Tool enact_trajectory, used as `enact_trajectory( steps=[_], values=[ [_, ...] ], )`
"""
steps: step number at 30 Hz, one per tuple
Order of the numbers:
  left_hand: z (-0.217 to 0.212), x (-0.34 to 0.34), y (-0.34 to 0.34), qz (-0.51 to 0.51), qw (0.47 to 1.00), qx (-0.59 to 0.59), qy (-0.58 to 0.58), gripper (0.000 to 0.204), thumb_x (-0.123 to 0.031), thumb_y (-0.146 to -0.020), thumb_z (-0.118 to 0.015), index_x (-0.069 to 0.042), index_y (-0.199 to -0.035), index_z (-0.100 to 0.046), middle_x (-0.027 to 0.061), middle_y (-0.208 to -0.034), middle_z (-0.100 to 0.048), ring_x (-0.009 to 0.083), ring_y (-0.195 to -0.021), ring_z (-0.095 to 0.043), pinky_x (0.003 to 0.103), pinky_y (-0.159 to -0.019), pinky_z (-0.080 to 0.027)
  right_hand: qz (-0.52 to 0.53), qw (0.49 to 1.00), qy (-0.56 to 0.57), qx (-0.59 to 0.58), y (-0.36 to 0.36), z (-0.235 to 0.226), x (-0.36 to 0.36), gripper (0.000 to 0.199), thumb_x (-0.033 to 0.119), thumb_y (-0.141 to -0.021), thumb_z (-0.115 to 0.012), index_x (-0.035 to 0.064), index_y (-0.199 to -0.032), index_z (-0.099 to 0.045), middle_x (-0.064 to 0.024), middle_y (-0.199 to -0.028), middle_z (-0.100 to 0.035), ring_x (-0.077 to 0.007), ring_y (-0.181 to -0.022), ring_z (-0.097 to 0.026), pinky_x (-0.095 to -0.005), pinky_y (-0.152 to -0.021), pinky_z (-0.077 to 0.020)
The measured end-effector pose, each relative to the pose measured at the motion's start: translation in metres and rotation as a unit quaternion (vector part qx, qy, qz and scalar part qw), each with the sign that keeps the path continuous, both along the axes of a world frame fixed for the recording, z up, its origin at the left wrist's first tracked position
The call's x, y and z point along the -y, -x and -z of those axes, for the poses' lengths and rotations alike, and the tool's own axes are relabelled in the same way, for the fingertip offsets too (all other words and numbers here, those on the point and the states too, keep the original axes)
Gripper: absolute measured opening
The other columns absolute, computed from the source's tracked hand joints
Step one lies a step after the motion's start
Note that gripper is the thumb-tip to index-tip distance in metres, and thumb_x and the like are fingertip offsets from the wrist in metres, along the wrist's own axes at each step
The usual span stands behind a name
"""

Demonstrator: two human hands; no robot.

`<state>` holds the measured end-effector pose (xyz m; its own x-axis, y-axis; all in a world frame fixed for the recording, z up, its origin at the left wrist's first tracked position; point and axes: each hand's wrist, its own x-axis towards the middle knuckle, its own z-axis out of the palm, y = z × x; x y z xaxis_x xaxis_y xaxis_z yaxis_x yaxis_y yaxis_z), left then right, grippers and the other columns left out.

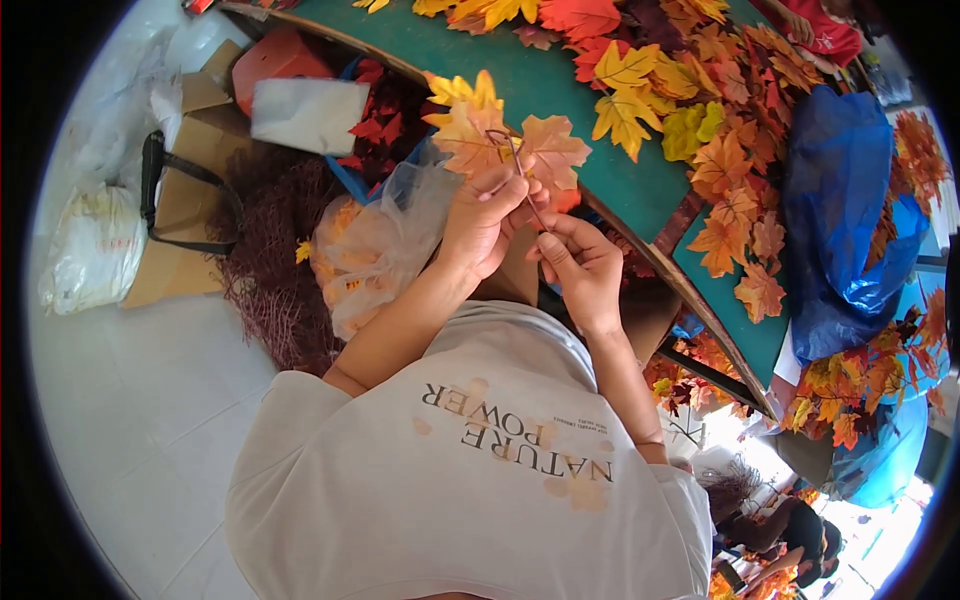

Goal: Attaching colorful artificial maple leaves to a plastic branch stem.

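Observation:
Both hands meet in front of my chest, beside the table edge. My left hand is closed, pinching the brown stem of an artificial maple leaf spray between thumb and fingers. Orange and yellow fabric leaves fan out above the fingers. Lower on the same thin stem, my right hand pinches its end between thumb and forefinger. A dark loop of stem shows in front of the leaves. Just left of my left forearm sits a clear plastic bag with orange leaves inside.
The green table bears piles of yellow, orange and red leaves. A blue plastic bag stands at its right. Left are a bundle of brown stems, a cardboard box and a white sack. Other people appear at upper and lower right.

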<state>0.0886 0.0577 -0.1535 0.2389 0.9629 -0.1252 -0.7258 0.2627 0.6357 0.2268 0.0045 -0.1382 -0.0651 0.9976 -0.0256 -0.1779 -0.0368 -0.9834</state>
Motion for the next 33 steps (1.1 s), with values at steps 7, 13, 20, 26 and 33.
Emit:
enact_trajectory(
  steps=[7,13,20,26,33],
  values=[
    [-0.015,0.006,-0.011,0.022,0.993,0.069,-0.095,0.028,-0.011,-0.087,-0.061,-0.003,-0.114,-0.059,0.0041,-0.093,-0.059,0.0158,-0.091,-0.057,0.026,-0.075,-0.048,-0.046,0.882,0.161,-0.441,-0.004,-0.012,-0.008,0.022,0.012,-0.094,-0.049,-0.0032,-0.106,-0.057,-0.0021,-0.076,-0.055,-0.0009,-0.05,-0.032,-0.0136,-0.043,-0.0228],
    [-0.018,0.007,-0.008,0.011,0.992,-0.112,-0.063,0.022,-0.004,-0.086,-0.06,0.001,-0.108,-0.061,0.0045,-0.082,-0.062,0.011,-0.069,-0.059,0.022,-0.061,-0.05,-0.032,0.949,0.165,-0.268,0.024,0.002,0.005,0.016,0.013,-0.093,-0.05,0.0004,-0.096,-0.059,-0.0028,-0.079,-0.06,-0.0112,-0.064,-0.052,-0.0213,-0.057,-0.042],
    [-0.008,0.016,-0.007,0.054,0.963,-0.238,-0.115,0.017,-0.003,-0.085,-0.06,0.0,-0.101,-0.066,0.0027,-0.078,-0.064,0.0045,-0.059,-0.056,0.018,-0.054,-0.046,-0.151,0.945,0.023,0.291,-0.029,-0.01,-0.002,0.018,0.01,-0.088,-0.058,-0.0031,-0.098,-0.065,-0.001,-0.078,-0.065,-0.0039,-0.069,-0.05,-0.0226,-0.061,-0.0437],
    [-0.014,0.019,-0.013,0.086,0.969,-0.214,-0.088,0.018,-0.004,-0.084,-0.062,0.0,-0.101,-0.066,0.0006,-0.073,-0.063,0.0037,-0.059,-0.056,0.018,-0.053,-0.045,-0.198,0.873,-0.034,0.445,-0.039,-0.052,-0.006,0.018,0.019,-0.08,-0.063,0.0083,-0.094,-0.068,-0.0155,-0.066,-0.061,-0.0289,-0.058,-0.06,-0.0331,-0.056,-0.0469],
    [-0.011,0.022,-0.015,0.111,0.951,-0.269,-0.102,0.016,-0.005,-0.084,-0.062,0.001,-0.098,-0.067,0.0024,-0.07,-0.062,0.005,-0.057,-0.055,0.02,-0.05,-0.044,0.169,0.919,-0.13,0.331,-0.035,-0.064,-0.032,0.018,0.011,-0.078,-0.067,0.0001,-0.093,-0.066,-0.0097,-0.067,-0.064,-0.0206,-0.059,-0.063,-0.0299,-0.06,-0.0504]
  ],
)
